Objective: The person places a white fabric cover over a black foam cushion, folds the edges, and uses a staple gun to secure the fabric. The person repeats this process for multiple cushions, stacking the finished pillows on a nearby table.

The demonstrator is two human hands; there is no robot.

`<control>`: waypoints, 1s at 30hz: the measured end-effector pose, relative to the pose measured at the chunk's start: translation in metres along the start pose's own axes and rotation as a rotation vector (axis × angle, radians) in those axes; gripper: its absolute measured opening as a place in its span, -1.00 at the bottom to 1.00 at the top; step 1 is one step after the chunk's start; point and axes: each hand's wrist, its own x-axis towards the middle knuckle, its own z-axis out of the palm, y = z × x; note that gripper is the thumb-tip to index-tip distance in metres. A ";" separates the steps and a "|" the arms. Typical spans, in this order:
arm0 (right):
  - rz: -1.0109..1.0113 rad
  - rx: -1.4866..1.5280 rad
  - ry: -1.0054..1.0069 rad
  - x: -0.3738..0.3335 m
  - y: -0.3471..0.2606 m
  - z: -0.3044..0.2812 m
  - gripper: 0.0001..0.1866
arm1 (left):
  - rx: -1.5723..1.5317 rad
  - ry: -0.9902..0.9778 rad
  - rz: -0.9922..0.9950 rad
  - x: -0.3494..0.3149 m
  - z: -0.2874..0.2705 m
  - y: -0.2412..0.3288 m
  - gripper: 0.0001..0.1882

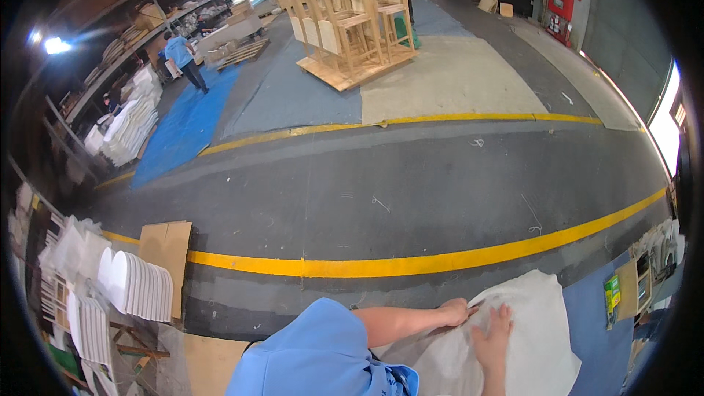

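Observation:
A white sheet of cloth (535, 330) lies in front of me at the lower right, its outline uneven. My right hand (494, 336) rests on it with the fingers spread. Just left of that, my left hand (455, 312) is closed at the cloth's far left edge. Something thin and dark shows by its fingers; its kind is too small to tell. My left arm reaches across from a blue sleeve (315, 345), which hides part of the near area.
Stacked white rounded panels (139, 286) and a cardboard sheet (167, 264) stand at left. A blue surface (598, 330) with a yellow-green packet (612, 292) is at right. Beyond the yellow floor line (367, 267), wooden frames (352, 15) stand on a pallet; a person (183, 57) walks far left.

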 end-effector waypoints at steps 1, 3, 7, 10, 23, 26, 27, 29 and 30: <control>0.010 0.234 0.039 -0.011 0.028 -0.014 -0.28 | -0.007 0.002 0.006 -0.004 -0.001 0.003 -0.26; 0.128 0.211 0.266 -0.045 0.067 -0.051 -0.37 | -0.033 0.059 -0.002 -0.009 -0.006 -0.006 -0.27; 0.544 -0.495 0.631 -0.188 0.152 -0.111 -0.35 | -0.007 0.043 -0.014 -0.024 -0.005 0.021 -0.24; 1.084 0.311 0.775 -0.279 0.213 -0.150 -0.42 | 0.022 0.140 0.085 -0.017 0.013 0.028 -0.27; 1.268 0.433 0.652 -0.321 0.044 -0.108 -0.13 | -0.271 0.018 0.061 -0.095 0.022 0.050 -0.45; 1.197 0.521 0.768 -0.328 0.003 -0.084 -0.16 | -0.085 -0.007 0.306 -0.113 0.039 0.074 -0.48; 1.192 0.537 0.799 -0.331 -0.003 -0.083 -0.16 | -0.025 -0.034 0.382 -0.114 0.048 0.083 -0.49; 1.148 0.517 0.917 -0.342 -0.012 -0.080 -0.20 | 0.092 -0.071 0.524 -0.123 0.067 0.095 -0.52; 1.119 0.522 0.964 -0.347 -0.018 -0.082 -0.22 | 0.148 -0.077 0.591 -0.129 0.074 0.101 -0.53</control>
